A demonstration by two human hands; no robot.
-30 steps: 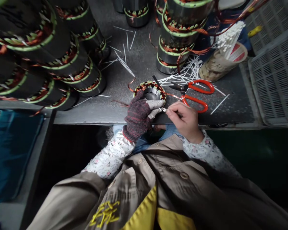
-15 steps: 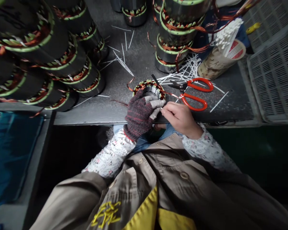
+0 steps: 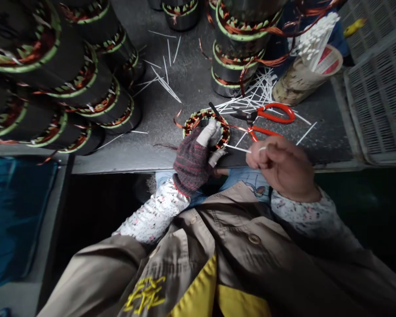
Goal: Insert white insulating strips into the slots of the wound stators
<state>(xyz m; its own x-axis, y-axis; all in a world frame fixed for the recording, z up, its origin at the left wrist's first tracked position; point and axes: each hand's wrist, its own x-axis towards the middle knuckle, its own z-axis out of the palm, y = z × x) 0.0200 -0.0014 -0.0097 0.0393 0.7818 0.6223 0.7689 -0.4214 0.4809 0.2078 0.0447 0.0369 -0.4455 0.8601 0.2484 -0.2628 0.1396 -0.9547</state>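
Observation:
A motor stator (image 3: 225, 143) with copper windings and a green-edged rim stands near the bench's front edge. My left hand (image 3: 196, 152), in a dark knitted glove with pale fingertips, grips it, fingers reaching into its bore. To the right, my bare right hand (image 3: 280, 165) is closed on the end of a white cable tie (image 3: 237, 149). The tie runs taut from the stator's right side to my fingers. Red-handled scissors (image 3: 277, 113) lie just beyond my right hand, which covers part of the lower handle.
Stacked stators (image 3: 95, 88) crowd the left, with another stack (image 3: 232, 66) behind the work. Loose white ties (image 3: 254, 94) lie scattered on the bench. A cardboard tube (image 3: 293, 83) holds more ties, beside a plastic crate (image 3: 379, 105) at right.
My right hand has moved right, away from the stator, drawing the white tie out straight. My left fingers have shifted from the stator's front edge into its opening.

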